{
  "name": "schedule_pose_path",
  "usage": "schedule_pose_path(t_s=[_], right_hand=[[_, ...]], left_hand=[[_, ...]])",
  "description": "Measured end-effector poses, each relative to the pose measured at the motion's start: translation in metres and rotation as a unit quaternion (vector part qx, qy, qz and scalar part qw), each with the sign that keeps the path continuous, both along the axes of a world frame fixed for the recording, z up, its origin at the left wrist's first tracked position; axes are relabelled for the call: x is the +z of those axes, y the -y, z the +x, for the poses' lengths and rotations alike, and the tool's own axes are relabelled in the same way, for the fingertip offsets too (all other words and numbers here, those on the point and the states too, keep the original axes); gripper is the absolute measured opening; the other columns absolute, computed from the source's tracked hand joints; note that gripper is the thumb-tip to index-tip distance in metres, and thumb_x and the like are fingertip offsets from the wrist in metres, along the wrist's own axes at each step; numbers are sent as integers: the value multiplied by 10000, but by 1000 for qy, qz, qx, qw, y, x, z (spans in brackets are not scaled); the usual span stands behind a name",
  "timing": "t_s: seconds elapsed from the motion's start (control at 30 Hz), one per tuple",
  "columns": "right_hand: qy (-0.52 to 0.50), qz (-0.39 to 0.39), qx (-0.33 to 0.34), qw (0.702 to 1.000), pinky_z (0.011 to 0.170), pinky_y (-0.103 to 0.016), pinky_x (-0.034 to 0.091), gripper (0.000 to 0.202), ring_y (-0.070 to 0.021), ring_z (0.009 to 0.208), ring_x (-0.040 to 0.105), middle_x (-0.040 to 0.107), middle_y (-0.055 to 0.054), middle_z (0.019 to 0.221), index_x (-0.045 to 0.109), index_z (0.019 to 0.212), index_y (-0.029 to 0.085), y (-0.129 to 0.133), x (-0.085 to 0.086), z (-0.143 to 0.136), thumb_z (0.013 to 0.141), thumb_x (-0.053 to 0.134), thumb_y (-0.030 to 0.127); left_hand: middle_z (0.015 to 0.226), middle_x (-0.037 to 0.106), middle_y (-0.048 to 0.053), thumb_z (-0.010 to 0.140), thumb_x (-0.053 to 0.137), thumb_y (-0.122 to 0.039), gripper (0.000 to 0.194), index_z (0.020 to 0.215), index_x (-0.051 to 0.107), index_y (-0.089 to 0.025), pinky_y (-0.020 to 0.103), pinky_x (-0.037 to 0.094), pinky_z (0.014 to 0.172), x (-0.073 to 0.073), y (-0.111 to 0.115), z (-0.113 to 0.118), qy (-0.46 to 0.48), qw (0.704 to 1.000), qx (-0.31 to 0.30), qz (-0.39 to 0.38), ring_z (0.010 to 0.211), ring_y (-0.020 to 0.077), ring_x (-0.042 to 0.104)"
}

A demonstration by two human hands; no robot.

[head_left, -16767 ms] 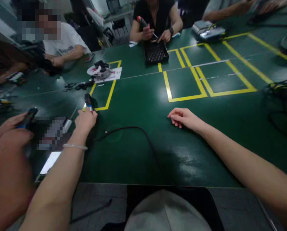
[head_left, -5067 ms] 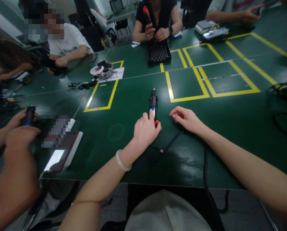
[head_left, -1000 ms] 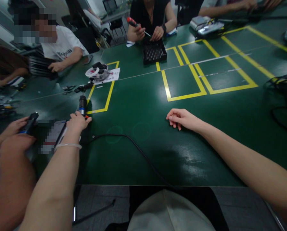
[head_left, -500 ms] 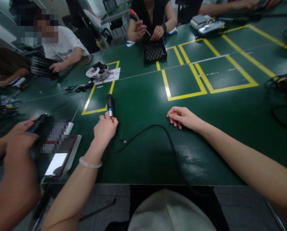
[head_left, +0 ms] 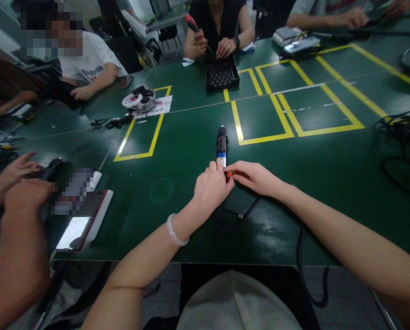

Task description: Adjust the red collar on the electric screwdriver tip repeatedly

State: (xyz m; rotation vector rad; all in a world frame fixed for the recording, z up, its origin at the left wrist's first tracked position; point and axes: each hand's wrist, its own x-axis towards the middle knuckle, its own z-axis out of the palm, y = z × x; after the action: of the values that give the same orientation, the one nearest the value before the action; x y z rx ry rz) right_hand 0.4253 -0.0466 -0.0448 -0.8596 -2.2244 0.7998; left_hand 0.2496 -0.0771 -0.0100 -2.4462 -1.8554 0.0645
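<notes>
An electric screwdriver with a black front, a blue ring and a silver band lies over the green table, its thin bit pointing away from me. My left hand, with a pale bangle at the wrist, is closed around its rear part. From the other side, the fingertips of my right hand close on the same tool beside its orange-red part. Both hands hide most of the handle. A black cable runs out from below the hands, and a small ring-shaped end shows near it.
Yellow tape marks rectangles on the green table. Phones lie at left near another person's hands. Across, a person holds a red-handled screwdriver over a black tray. Dark cables are heaped at right.
My left hand has brought the electric screwdriver rightward to in front of me, and its cable has shifted with it. My right hand has moved slightly left and now touches the tool.
</notes>
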Motion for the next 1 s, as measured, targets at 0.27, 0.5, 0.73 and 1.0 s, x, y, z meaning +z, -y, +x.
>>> schedule_pose_path(t_s=[0.27,0.5,0.73,1.0], right_hand=[[-82,-273,-26,958,467,-213,423,93,-113,550,547,596,16,673,579,919,174,-5,0,2,885,601,258],[-196,-483,-70,850,341,-164,388,104,-77,435,501,576,29,577,570,819,159,-7,1,3,814,645,231],[-226,-504,-59,832,350,-158,447,194,-85,451,562,622,29,597,556,858,164,-7,0,3,814,712,270],[-249,-525,10,814,463,-213,573,390,-141,638,683,715,-20,781,556,1004,184,-7,1,8,759,824,325]], left_hand=[[1185,561,142,963,472,-562,734,1512,323,-98,356,497,811,-6,1,-14,48,997,-63,-8,1033,273,613],[1229,548,139,943,508,-544,745,1523,317,-119,362,484,834,-15,-1,-21,92,994,-63,-10,1058,270,588],[1226,550,134,943,506,-539,743,1527,314,-122,349,489,827,-15,0,-21,94,994,-59,-11,1047,259,585],[1249,544,142,956,471,-559,744,1539,302,-128,343,494,839,-14,1,-22,94,994,-57,-18,1079,258,581]])
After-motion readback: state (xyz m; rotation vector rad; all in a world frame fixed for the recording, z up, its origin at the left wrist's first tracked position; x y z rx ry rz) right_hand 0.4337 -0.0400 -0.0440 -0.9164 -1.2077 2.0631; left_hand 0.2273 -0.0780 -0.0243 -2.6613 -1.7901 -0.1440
